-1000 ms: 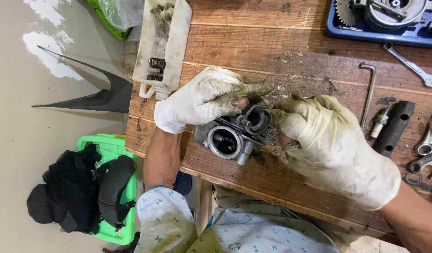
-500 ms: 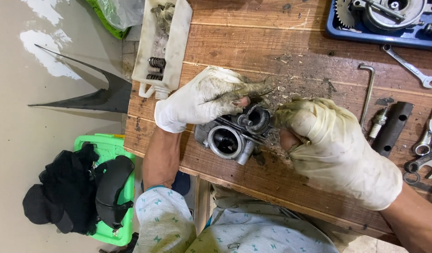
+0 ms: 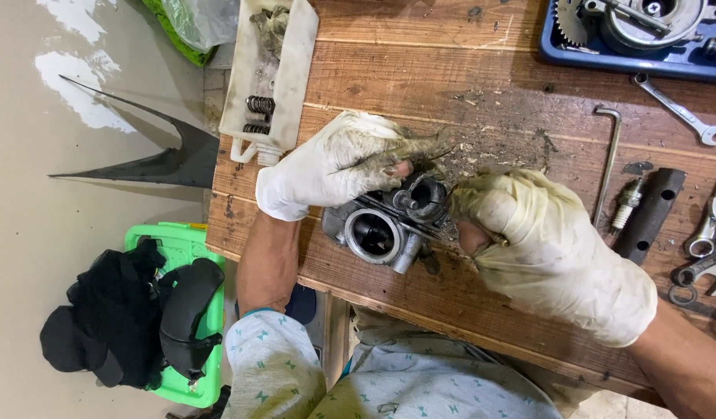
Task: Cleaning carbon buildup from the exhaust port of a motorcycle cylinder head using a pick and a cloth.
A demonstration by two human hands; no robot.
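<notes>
Worktop (image 3: 482, 70): worn brown planks, gritty with dirt around the middle; its near-left edge sits over a pale floor.
Floor (image 3: 32, 256): pale and smooth, left of the worktop, with a dark pointed panel (image 3: 168, 163) lying on it.
Crate (image 3: 183, 240): green, on the floor at near left, with black cloth (image 3: 102, 326) and a black curved part heaped on it.
Blue tray (image 3: 629, 58): far right corner, holding a toothed gear and a round metal engine part.
White tray (image 3: 276, 74): far left on the worktop, long and grimy, with coil springs (image 3: 259, 105) in it.
Right hand (image 3: 556, 248): in a dirty pale glove, curled tight at the right side of the carburettor, its thumb and fingertips pinched against the part.
Left hand (image 3: 335, 159): gloved and soiled, laid over the far-left top of the carburettor, fingers bent round the body and gripping it, one finger stretched out to the right.
Carburettor (image 3: 389, 225): grey metal, mid-worktop between the two hands, its round bore facing near-left; held by both.
Black bar (image 3: 649, 213): flat, right of the right hand.
Hex key (image 3: 608, 159): thin and bent, just right of the right hand.
Spanner (image 3: 678, 109): silver, far right, below the blue tray; more spanners lie at the right edge.
Spark plug (image 3: 626, 203): small, between the hex key and the black bar.
</notes>
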